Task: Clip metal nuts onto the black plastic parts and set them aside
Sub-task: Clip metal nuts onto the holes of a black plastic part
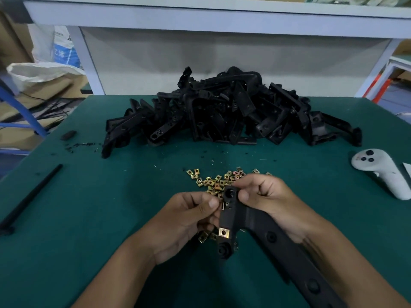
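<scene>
A long black plastic part (262,227) lies across the lower middle of the green mat, its forked head between my hands. My right hand (264,194) grips the head's upper end. My left hand (189,216) pinches a metal nut (222,205) against the head's left edge, with more loose nuts (203,236) held under its fingers. One brass nut (224,232) sits clipped on the lower arm of the head. A scatter of several brass nuts (213,180) lies just beyond my hands. A large heap of black plastic parts (224,112) fills the far side of the mat.
A white hand controller (382,170) lies at the right edge. A black rod (31,196) lies diagonally at the left, with a small black piece (69,134) and plastic shavings beyond it. A grey shelf frame (200,16) stands behind the table; sacks and boxes sit to the left.
</scene>
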{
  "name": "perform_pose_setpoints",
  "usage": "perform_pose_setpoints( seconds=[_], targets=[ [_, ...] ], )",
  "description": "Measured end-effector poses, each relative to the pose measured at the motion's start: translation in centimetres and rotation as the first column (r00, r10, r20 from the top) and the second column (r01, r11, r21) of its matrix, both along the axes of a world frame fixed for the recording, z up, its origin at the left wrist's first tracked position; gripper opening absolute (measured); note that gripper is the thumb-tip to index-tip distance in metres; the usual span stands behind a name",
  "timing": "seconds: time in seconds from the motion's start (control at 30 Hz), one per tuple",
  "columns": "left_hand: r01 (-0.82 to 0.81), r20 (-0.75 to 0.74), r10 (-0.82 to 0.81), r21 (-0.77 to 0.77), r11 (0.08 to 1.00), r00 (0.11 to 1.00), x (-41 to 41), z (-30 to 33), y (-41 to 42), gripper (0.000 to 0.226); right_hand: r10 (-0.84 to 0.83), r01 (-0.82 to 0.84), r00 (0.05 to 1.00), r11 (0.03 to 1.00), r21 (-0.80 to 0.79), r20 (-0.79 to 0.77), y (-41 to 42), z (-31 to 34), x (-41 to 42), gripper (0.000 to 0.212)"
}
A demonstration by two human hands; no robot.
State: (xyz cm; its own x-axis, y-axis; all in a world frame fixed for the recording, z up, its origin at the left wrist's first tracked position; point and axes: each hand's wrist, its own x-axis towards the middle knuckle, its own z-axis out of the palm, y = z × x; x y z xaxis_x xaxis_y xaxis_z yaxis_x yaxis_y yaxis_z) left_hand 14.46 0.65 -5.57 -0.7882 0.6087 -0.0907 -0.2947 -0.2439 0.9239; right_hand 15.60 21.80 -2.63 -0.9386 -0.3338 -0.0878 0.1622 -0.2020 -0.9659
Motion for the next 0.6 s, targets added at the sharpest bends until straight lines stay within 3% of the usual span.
perform_pose_setpoints(
  seconds=[0.17, 0.37, 0.53, 0.6],
  targets=[
    [-0.007, 0.016, 0.007, -0.009, 1.0, 1.0, -0.14, -0.24, 0.05, 0.016, -0.005, 0.005, 1.0, 0.999, -0.035, 0.005, 0.3, 0.01, -0.06, 0.047],
    [-0.001, 0.01, 0.001, -0.003, 1.0, 1.0, -0.14, -0.39, -0.03, 0.02, 0.007, -0.007, 1.0, 1.0, -0.023, -0.019, 0.29, 0.33, 0.04, 0.041],
    [0.014, 0.004, -0.014, -0.003, 1.0, 1.0, -0.1, -0.32, 0.02, 0.029, 0.021, -0.021, 0.999, 0.999, 0.03, -0.028, 0.31, 0.28, 0.11, 0.014],
    [0.016, 0.007, -0.016, 0.0, 1.0, 1.0, -0.06, -0.26, 0.03, 0.028, 0.026, -0.023, 0.999, 0.998, 0.062, -0.041, 0.34, 0.05, 0.08, 0.015]
  ],
)
